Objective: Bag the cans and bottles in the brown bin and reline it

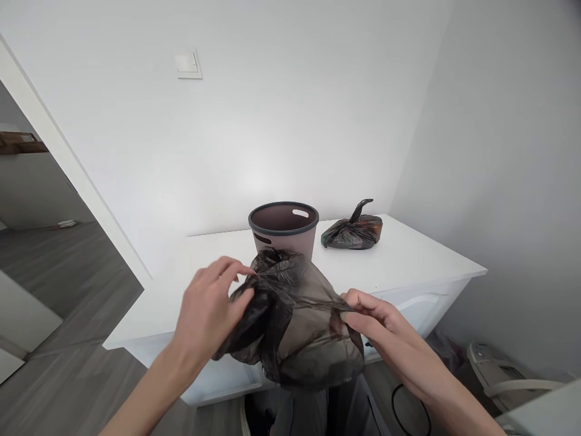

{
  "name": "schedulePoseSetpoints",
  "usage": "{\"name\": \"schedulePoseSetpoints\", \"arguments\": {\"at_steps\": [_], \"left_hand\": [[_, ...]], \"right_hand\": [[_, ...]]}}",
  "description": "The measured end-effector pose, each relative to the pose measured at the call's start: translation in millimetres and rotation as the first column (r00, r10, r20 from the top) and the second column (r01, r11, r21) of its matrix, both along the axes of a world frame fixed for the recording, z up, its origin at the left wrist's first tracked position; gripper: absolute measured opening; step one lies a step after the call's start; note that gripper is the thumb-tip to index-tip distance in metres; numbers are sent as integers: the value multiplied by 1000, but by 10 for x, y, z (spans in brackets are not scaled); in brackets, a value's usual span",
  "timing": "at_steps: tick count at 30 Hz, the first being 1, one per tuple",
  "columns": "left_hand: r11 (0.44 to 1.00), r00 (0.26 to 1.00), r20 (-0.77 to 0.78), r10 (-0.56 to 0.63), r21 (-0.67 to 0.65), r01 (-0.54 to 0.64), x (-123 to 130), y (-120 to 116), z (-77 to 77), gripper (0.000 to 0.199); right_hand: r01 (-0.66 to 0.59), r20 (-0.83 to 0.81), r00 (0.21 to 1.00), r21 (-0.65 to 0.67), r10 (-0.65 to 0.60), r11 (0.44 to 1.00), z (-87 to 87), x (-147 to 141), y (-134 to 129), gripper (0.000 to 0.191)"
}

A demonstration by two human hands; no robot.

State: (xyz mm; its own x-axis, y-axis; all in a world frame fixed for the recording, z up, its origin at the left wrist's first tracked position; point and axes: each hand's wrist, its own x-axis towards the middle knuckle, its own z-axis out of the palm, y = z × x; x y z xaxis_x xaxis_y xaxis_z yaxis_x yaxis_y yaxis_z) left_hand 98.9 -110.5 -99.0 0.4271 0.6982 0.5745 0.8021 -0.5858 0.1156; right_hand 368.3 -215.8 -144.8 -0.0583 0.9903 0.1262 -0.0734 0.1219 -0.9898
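Observation:
A thin black plastic bag (313, 327), see-through in places, hangs between my hands in front of the cabinet. My left hand (215, 297) has its thumb and fingers closed around gathered plastic at the bag's left side. On the right, my right hand (372, 315) pinches the bag's edge between thumb and fingers. Behind the bag, a brownish-pink bin (299, 242) with a dark rim and handle slots stands upright on the white cabinet top. A tied black bag (351, 235) with something inside lies to the right of the bin.
The white cabinet top (417, 254) meets a white wall with a light switch (188, 63). At lower right, a grey appliance (499, 366) stands near a black cable (411, 418). A doorway opens onto grey flooring (91, 290) at left.

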Motion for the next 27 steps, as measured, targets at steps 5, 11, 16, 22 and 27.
{"name": "schedulePoseSetpoints", "arguments": {"at_steps": [5, 11, 16, 22, 27], "left_hand": [[952, 981, 113, 160, 245, -183, 31, 22, 328, 31], [866, 856, 135, -498, 126, 484, 373, -500, 117, 17], [783, 815, -60, -576, -326, 530, 477, -460, -184, 29], [858, 821, -516, -245, -509, -64, 206, -166, -497, 73], [873, 960, -281, -8, -470, -130, -427, 129, -721, 42]], "right_hand": [[-123, 14, 992, -37, 123, 992, 88, -85, -116, 34], [-66, -154, 987, -68, 55, 995, 235, -125, -173, 34], [7, -247, 969, -97, -31, 995, 296, -62, -206, 37], [96, -361, 923, -109, -130, 989, 226, -95, -192, 35], [87, -423, 898, -97, -120, 991, 248, -142, -233, 25]]}}
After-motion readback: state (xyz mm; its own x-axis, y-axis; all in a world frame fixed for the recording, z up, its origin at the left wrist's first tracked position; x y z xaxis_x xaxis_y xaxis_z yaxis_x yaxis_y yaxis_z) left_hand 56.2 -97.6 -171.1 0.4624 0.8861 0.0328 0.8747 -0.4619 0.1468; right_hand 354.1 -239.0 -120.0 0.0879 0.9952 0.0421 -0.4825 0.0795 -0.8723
